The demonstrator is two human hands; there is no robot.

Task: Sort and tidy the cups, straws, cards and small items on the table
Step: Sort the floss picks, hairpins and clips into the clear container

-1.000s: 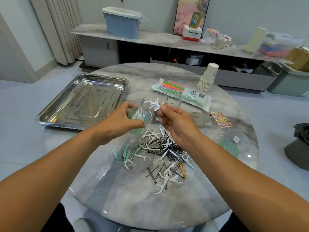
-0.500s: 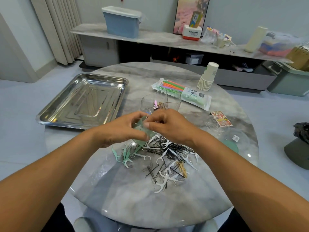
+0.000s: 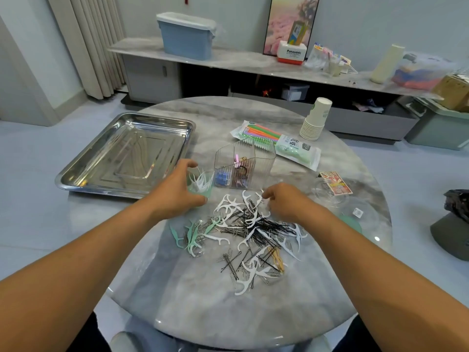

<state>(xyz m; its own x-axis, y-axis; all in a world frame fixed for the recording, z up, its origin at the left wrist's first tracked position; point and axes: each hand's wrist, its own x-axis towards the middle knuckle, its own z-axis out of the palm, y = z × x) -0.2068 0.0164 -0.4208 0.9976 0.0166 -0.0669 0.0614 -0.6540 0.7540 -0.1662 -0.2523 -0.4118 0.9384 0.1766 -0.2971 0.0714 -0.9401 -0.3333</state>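
Note:
My left hand (image 3: 175, 193) is wrapped around a small green cup (image 3: 203, 188) with several white floss picks standing in it, left of a clear divided organiser (image 3: 245, 165). My right hand (image 3: 285, 203) hovers fingers down at the far right edge of a mixed pile (image 3: 250, 233) of white and green floss picks, black hairpins and paper clips on the round marble table (image 3: 177, 288). Whether its fingertips pinch a pick is hidden. A stack of paper cups (image 3: 314, 120), a pack of coloured straws (image 3: 276, 144) and a card pack (image 3: 335, 185) lie farther back.
A steel tray (image 3: 127, 154) sits at the table's left edge. A clear lid and a green lid (image 3: 351, 217) lie at the right rim. Behind the table runs a low sideboard with a blue bin (image 3: 186, 35) and boxes.
My hands met over the green cup, then parted. The left hand set the cup lower and to the left; the right hand dropped toward the pile.

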